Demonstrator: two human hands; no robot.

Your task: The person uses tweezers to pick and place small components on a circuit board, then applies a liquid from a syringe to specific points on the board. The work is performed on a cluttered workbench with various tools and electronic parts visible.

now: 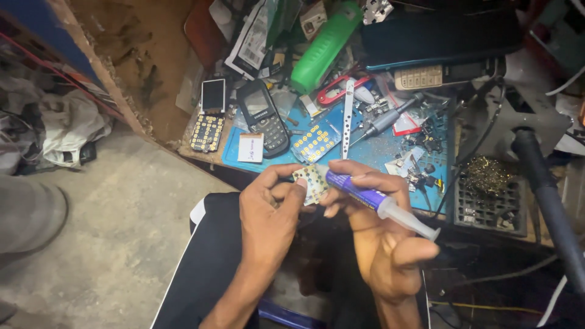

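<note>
- Pale, gold-dotted and thin, a small keypad circuit sheet (312, 181) sits pinched between thumb and fingers of our left hand (272, 214); the hand is closed on its near edge, just in front of our lap.
- Our right hand (379, 234) grips a purple-labelled syringe tube with a clear plastic barrel (376, 202) between thumb and fingers; its purple end touches the sheet, and the clear end points away to the right.
- Just beyond both hands we see a blue work mat (372, 152) strewn with small parts; on it, beyond the left hand, lie a dark grey keypad phone (264, 118) and a blue keypad board with yellow dots (315, 141).
- Further beyond the hands a green plastic bottle (325, 46) lies tilted; beyond the right hand rests a grey screwdriver (386, 118).
- To the right of our right hand stands a dark gridded tray (487, 204).
</note>
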